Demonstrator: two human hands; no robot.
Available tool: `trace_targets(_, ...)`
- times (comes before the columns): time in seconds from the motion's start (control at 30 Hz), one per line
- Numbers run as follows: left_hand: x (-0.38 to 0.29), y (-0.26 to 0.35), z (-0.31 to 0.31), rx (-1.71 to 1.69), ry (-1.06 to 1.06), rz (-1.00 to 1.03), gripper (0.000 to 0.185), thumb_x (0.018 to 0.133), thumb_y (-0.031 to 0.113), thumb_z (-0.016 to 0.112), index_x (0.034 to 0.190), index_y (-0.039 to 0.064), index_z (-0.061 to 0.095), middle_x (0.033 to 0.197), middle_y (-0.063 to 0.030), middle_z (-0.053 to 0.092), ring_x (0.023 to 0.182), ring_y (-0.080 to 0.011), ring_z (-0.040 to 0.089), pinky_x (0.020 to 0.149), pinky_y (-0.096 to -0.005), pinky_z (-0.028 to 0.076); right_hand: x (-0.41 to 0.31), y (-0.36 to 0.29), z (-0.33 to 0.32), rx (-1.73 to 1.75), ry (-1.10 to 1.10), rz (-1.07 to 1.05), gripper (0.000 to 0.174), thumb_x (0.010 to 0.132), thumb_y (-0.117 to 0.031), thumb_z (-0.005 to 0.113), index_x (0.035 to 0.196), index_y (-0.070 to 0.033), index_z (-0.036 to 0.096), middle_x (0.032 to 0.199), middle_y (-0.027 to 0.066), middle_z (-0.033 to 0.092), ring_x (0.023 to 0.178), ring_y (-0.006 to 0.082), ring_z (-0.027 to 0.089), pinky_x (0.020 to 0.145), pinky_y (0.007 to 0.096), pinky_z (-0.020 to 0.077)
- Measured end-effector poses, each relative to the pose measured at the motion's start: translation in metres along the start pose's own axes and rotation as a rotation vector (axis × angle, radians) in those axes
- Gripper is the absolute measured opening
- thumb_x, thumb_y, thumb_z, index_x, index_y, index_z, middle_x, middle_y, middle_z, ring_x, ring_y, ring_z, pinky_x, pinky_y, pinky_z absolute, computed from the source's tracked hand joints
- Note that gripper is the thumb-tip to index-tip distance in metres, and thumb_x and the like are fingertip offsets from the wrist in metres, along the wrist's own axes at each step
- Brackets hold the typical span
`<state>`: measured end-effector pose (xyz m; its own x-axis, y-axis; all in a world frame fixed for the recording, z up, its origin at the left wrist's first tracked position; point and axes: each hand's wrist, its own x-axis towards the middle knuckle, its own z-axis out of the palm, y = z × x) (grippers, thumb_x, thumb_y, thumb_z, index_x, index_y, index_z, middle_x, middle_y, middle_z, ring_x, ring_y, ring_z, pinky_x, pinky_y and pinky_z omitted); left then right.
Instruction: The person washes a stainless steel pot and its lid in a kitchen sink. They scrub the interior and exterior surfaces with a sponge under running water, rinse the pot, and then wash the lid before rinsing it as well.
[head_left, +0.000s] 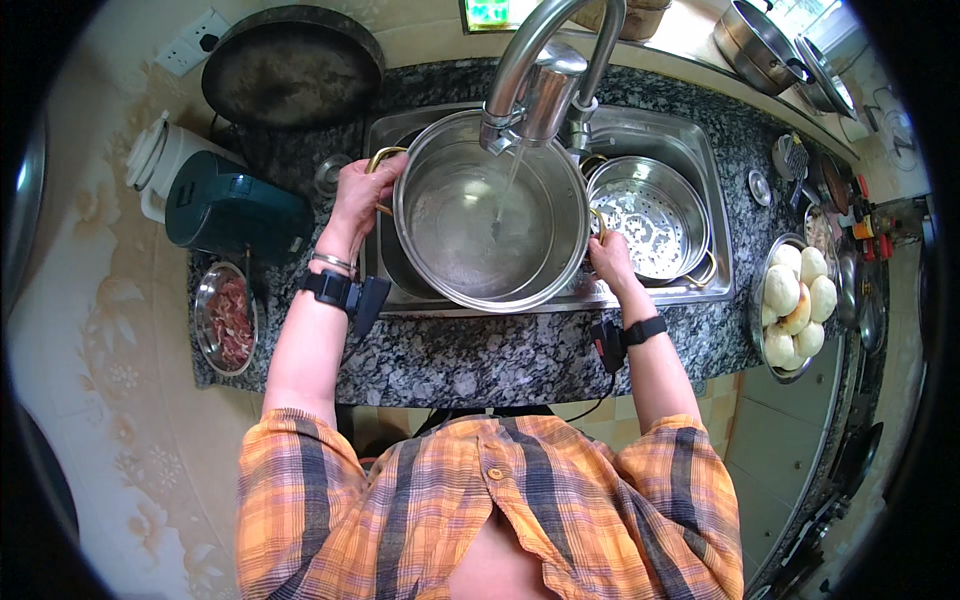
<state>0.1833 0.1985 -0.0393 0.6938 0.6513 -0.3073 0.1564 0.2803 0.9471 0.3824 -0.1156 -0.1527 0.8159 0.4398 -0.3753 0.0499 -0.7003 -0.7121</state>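
A wide stainless steel pot is held over the left basin of the double sink. Water runs into it from the faucet, and a layer of water covers its bottom. My left hand grips the gold-coloured loop handle on the pot's left side. On the other side, my right hand is closed around the opposite gold handle. Close to my right hand, a perforated steamer insert with gold handles rests in the right basin. The pot hides most of the left basin.
Left of the sink are a dark green pitcher, a white jug, a bowl of sliced raw meat and an upright blackened pan. Pale buns fill a metal dish at the counter's right. Pots line the windowsill.
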Motion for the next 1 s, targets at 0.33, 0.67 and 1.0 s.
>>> trace_targets(0.33, -0.045, 0.024, -0.004, -0.475, -0.279, 0.169, 0.033, 0.095, 0.017, 0.046, 0.065, 0.005, 0.048, 0.067, -0.0027, 0.051, 0.069, -0.0121, 0.048, 0.070, -0.0256, 0.042, 0.008, -0.025, 0.027, -0.367, -0.138, -0.097, 0.038, 0.083, -0.034, 0.057, 0.085, 0.003, 0.066, 0.087, 0.0258, 0.064, 0.088, 0.0374, 0.062, 0.078, 0.0437, 0.0489)
trace_targets(0.67, -0.083, 0.004, -0.004, -0.286, 0.015, 0.305, 0.011, 0.088, 0.008, 0.057, 0.086, 0.000, 0.064, 0.078, -0.0007, 0.060, 0.054, 0.0005, 0.036, 0.052, -0.0148, 0.028, -0.016, -0.098, 0.050, -0.323, -0.377, -0.478, 0.033, 0.077, -0.033, 0.063, 0.078, 0.000, 0.066, 0.076, 0.0200, 0.064, 0.076, 0.0363, 0.062, 0.068, 0.0417, 0.0490)
trace_targets(1.0, -0.108, 0.003, -0.012, -0.203, 0.060, 0.313, 0.014, 0.089, 0.009, 0.054, 0.083, -0.001, 0.062, 0.066, 0.0046, 0.053, 0.049, 0.0016, 0.032, 0.047, -0.0156, 0.022, 0.021, -0.124, 0.194, -0.878, -0.492, -0.929, 0.037, 0.082, -0.005, 0.057, 0.118, 0.001, 0.052, 0.108, 0.0211, 0.060, 0.098, 0.0339, 0.058, 0.077, 0.0426, 0.0499)
